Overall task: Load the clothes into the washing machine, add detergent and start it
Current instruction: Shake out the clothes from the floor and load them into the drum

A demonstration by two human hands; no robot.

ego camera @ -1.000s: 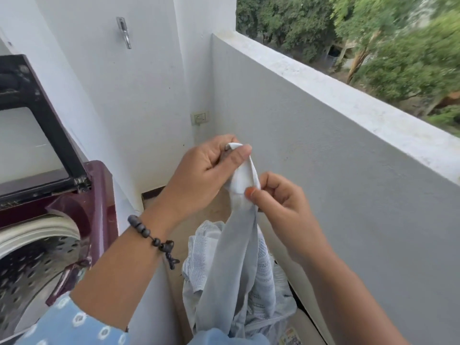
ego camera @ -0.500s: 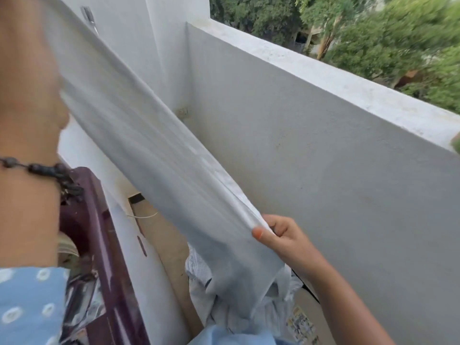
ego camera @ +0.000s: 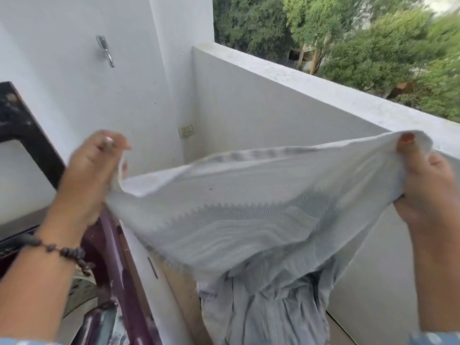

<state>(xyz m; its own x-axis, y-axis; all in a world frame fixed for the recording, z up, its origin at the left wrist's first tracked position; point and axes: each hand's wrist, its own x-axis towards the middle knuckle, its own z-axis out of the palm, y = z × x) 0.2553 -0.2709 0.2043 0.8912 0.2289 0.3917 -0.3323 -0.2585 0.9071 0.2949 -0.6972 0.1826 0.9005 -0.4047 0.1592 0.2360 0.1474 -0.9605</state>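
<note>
Pale grey cloth [ego camera: 249, 220] spread wide, hanging right of open maroon washing machine [ego camera: 112, 257]

A single wide-angle view from the person's head looks forward and down, close over both raised forearms, facing the corner of white balcony walls [ego camera: 154, 78], with green trees [ego camera: 361, 38] beyond the parapet.

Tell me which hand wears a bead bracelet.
The left hand, beside the washing machine: dark beads circle its wrist. The right hand has a bare wrist.
</note>
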